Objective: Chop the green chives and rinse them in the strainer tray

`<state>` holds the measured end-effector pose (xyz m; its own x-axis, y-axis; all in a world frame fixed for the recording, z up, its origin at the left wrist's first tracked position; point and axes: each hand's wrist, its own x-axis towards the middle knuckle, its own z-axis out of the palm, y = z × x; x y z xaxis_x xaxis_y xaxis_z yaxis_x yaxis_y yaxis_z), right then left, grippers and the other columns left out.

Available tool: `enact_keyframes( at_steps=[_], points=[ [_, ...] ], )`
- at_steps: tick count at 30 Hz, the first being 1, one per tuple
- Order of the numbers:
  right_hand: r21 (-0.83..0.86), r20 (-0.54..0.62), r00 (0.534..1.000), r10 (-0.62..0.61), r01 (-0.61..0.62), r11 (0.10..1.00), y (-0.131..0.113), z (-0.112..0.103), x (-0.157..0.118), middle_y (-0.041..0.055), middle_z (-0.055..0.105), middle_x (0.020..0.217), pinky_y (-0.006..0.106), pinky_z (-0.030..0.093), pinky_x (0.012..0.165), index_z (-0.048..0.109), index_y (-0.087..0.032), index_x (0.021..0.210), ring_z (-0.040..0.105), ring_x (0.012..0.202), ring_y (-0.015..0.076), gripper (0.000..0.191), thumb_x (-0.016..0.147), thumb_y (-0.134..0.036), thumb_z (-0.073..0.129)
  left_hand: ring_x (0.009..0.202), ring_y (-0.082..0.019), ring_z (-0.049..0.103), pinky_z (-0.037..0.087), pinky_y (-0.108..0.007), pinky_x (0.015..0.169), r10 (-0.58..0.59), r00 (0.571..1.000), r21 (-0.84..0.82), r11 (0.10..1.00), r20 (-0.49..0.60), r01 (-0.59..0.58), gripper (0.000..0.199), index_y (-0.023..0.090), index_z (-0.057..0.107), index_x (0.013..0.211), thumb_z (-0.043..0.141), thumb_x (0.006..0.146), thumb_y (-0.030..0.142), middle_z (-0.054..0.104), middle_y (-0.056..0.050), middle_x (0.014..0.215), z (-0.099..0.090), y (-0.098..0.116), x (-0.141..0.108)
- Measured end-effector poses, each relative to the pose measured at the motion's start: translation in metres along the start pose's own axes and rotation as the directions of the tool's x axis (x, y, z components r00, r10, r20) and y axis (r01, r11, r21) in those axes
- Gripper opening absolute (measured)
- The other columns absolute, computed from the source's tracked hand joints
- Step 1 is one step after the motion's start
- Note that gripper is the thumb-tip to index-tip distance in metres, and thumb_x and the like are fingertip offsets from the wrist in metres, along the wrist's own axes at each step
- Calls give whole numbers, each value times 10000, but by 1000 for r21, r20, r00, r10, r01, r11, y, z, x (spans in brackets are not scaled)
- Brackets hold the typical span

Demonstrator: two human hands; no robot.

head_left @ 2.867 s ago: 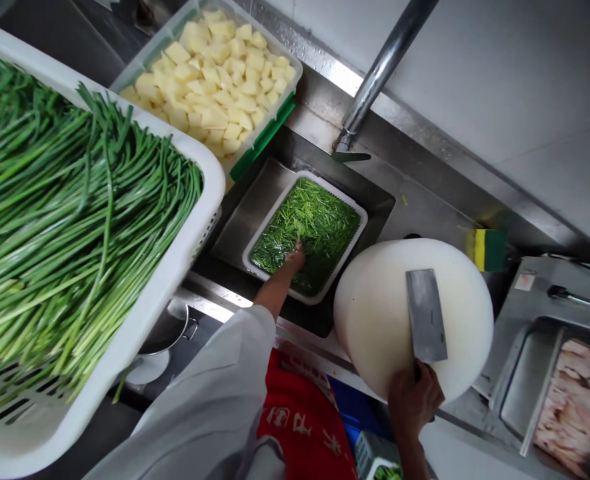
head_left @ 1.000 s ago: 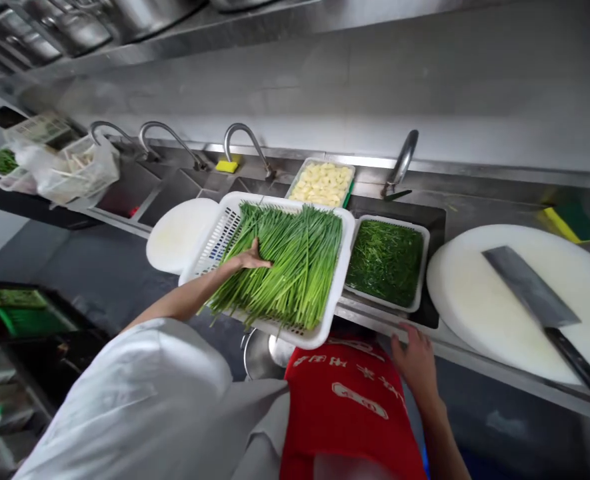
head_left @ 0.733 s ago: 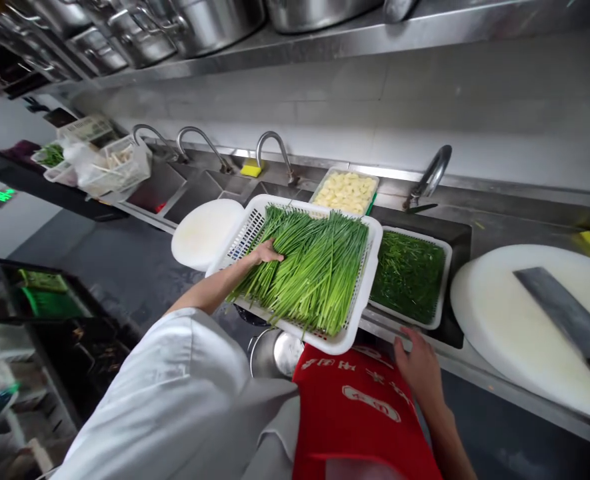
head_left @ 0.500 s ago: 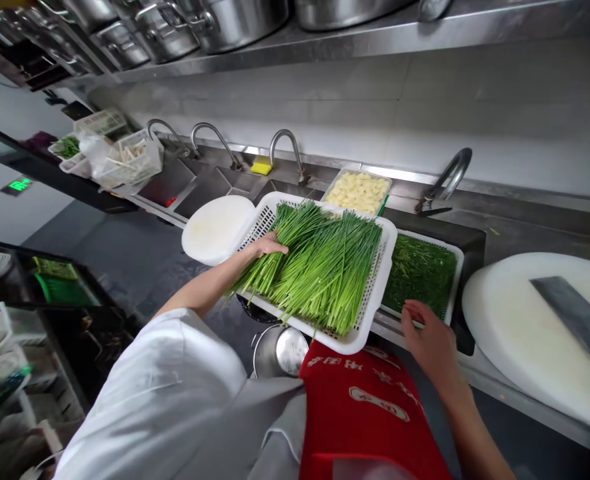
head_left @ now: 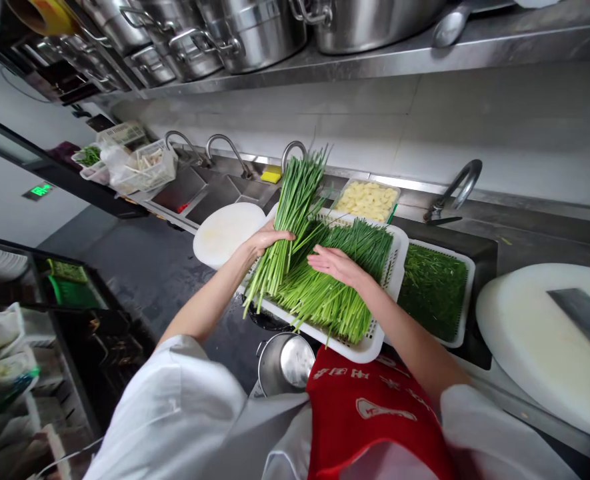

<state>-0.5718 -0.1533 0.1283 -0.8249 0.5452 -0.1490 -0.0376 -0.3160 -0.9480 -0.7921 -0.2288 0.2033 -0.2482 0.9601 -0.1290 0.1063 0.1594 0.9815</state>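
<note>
My left hand (head_left: 269, 239) is closed around a thick bunch of chives (head_left: 301, 187), lifted and tilted with the dark green tips pointing up and away. Below it, a layer of loose chives (head_left: 342, 303) lies in a white perforated plastic basket (head_left: 401, 257). My right hand (head_left: 339, 265) is over this layer, just right of the bunch, fingers stretched out and holding nothing. Whether its fingers touch the chives I cannot tell.
At the right are a sink with a tray of chopped greens (head_left: 435, 287) and a round cutting board (head_left: 529, 353) bearing a cleaver (head_left: 582, 317). Behind the basket stands a tub of peeled garlic (head_left: 367, 200). Another white board (head_left: 229, 233) lies left; a metal pot (head_left: 285, 367) stands below.
My left hand has raised the bunch from the chive layer and tilted it upright. My right hand has moved left from beside the sink to over the basket. The view has shifted slightly.
</note>
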Motion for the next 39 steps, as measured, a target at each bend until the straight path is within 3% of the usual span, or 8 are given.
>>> enact_keyframes(
  at_steps=[5, 9, 12, 19, 24, 27, 33, 39],
  points=[
    [-123, 218, 922, -320, 351, 928, -41, 35, 34, 101, 646, 1349, 505, 438, 1132, 506, -241, 1380, 566, 1306, 248, 784, 783, -710, 699, 756, -203, 683, 577, -358, 741, 310, 949, -41, 949, -60, -313, 405, 159, 644, 947, 833, 610, 280, 712, -34, 838, 28, 23, -3],
    [-303, 249, 796, -552, 606, 736, -75, 50, 31, 105, 597, 1393, 483, 329, 1218, 422, -207, 1474, 481, 1380, 272, 978, 684, -611, 833, 895, -207, 677, 554, -383, 888, 590, 780, 90, 806, -210, -585, 466, 173, 636, 1018, 865, 636, 310, 709, -48, 965, 46, 30, -2],
    [-449, 316, 762, -566, 645, 618, -87, 44, 28, 126, 507, 1481, 490, 306, 1227, 309, -194, 1544, 442, 1406, 297, 1140, 624, -540, 887, 967, -228, 674, 537, -399, 943, 658, 716, 121, 750, -232, -650, 504, 191, 652, 1036, 875, 660, 443, 715, -61, 1009, 49, 20, -1],
    [-593, 383, 812, -441, 582, 557, -21, 14, 31, 204, 215, 1649, 484, 227, 1244, 48, -158, 1621, 271, 1511, 329, 1340, 609, -374, 900, 1110, -308, 671, 525, -450, 1021, 497, 867, -56, 866, -13, -497, 786, 178, 689, 1111, 861, 537, 687, 731, -103, 1130, 41, -44, -11],
    [-620, 226, 831, -509, 526, 582, 26, 28, 28, 202, 224, 1651, 456, 304, 1218, 53, -167, 1623, 345, 1485, 296, 1261, 638, -272, 834, 1146, -306, 668, 494, -483, 1077, 468, 840, 30, 878, -274, -479, 799, 197, 675, 1227, 825, 609, 680, 742, -95, 1127, 59, -68, -25],
    [-695, 154, 827, -541, 480, 536, 8, 47, 24, 167, 411, 1569, 461, 437, 1129, 176, -189, 1603, 517, 1362, 311, 1141, 640, -242, 786, 1121, -283, 687, 512, -471, 1069, 521, 764, 14, 829, -380, -559, 704, 210, 664, 1262, 768, 721, 649, 735, -82, 1147, 64, -48, -34],
    [-741, 203, 722, -662, 555, 378, -80, 79, 10, 114, 556, 1451, 476, 492, 1062, 264, -218, 1567, 593, 1258, 346, 1048, 652, -256, 774, 1192, -280, 657, 514, -424, 1092, 713, 608, -53, 632, -350, -773, 577, 250, 690, 1215, 776, 758, 592, 706, -39, 1180, 51, 38, -54],
    [-670, 276, 679, -680, 644, 370, -114, 69, 10, 120, 584, 1401, 445, 504, 1044, 163, -167, 1592, 623, 1185, 294, 1109, 665, -229, 768, 1140, -269, 676, 527, -406, 1053, 737, 567, -64, 588, -367, -806, 642, 214, 669, 1221, 820, 716, 581, 709, -47, 1124, 54, 71, -36]
  ],
)
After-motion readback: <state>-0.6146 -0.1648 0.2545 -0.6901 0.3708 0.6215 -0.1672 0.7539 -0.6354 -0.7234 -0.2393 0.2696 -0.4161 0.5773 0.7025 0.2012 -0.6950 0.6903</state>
